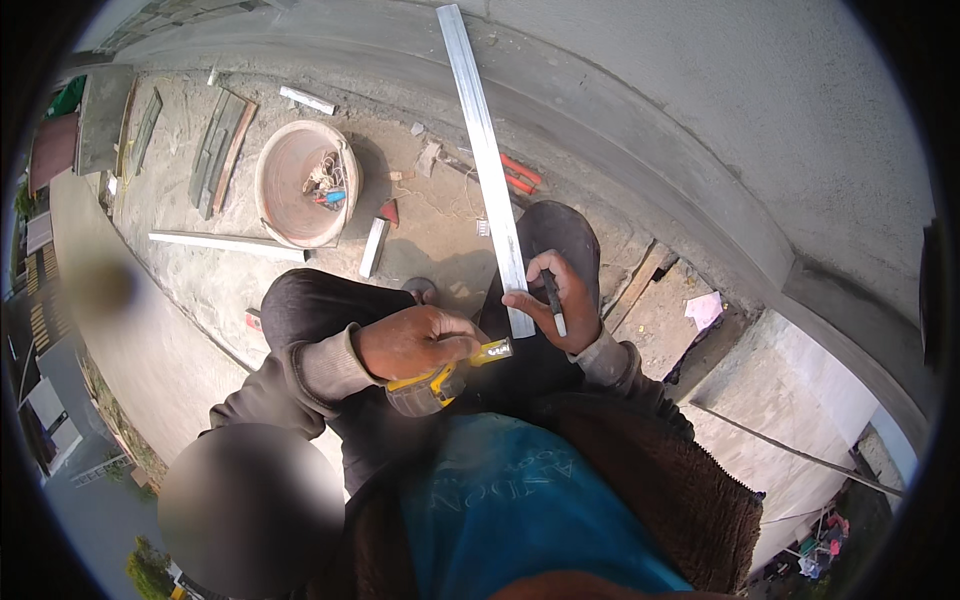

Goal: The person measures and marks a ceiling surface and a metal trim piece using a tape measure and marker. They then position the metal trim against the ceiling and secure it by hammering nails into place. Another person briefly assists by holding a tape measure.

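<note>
My left hand (418,342) is closed over a yellow and black tape measure (425,390) above my lap. A short length of its yellow blade (493,350) sticks out to the right, close to the end of a long silvery metal strip (480,135). My right hand (572,305) grips a dark marker pen (554,300) with a pale tip pointing down. The thumb of that hand presses on the strip's near end, which lies over my leg. From there the strip slants up and away, its far end against the grey wall.
A round bucket (278,170) with cord and tools inside stands ahead on the left. Metal offcuts (373,248), a long pale bar (225,243) and planks (215,150) lie around it. Red-orange handles (520,172) rest by the wall (750,110). A pit with debris opens on the right.
</note>
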Demonstrator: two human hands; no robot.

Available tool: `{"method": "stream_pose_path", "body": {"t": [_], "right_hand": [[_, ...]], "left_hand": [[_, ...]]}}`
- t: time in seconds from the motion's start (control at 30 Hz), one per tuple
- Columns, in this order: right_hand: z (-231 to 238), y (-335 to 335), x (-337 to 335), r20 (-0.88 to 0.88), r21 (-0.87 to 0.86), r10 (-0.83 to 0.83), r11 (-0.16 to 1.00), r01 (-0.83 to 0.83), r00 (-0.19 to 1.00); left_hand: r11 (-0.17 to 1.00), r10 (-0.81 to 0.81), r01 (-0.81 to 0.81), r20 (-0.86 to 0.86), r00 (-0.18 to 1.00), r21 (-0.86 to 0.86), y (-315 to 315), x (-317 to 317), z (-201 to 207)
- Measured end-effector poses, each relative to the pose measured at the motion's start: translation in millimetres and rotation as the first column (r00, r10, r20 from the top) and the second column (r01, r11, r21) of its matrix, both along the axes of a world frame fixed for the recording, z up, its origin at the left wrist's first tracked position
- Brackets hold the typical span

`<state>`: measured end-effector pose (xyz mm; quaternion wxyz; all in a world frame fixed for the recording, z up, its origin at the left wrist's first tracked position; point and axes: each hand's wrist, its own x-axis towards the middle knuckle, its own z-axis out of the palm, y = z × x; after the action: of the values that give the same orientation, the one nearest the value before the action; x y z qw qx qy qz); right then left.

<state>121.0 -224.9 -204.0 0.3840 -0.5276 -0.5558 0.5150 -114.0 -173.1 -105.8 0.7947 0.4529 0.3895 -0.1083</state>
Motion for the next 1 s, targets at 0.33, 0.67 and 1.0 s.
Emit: {"method": "stream_pose_path", "body": {"t": [0.33,0.67,1.0], "right_hand": [[-7.4,-34.7,-5.2,0.010,-0.118,-0.181,0.976,0.181,0.983],[-10.7,-35.7,-14.4,0.101,-0.234,-0.293,0.922,0.309,0.951],[-23.0,-31.3,0.6,0.092,-0.041,-0.307,0.949,0.311,0.947]], "left_hand": [[0.900,-0.349,0.333,0.007,0.937,0.281,-19.2,26.2,-72.5],[0.922,-0.355,0.343,0.035,0.934,0.182,-7.4,25.2,-95.1],[0.960,-0.214,0.238,0.168,0.962,-0.144,-9.7,39.7,-102.3]]}}
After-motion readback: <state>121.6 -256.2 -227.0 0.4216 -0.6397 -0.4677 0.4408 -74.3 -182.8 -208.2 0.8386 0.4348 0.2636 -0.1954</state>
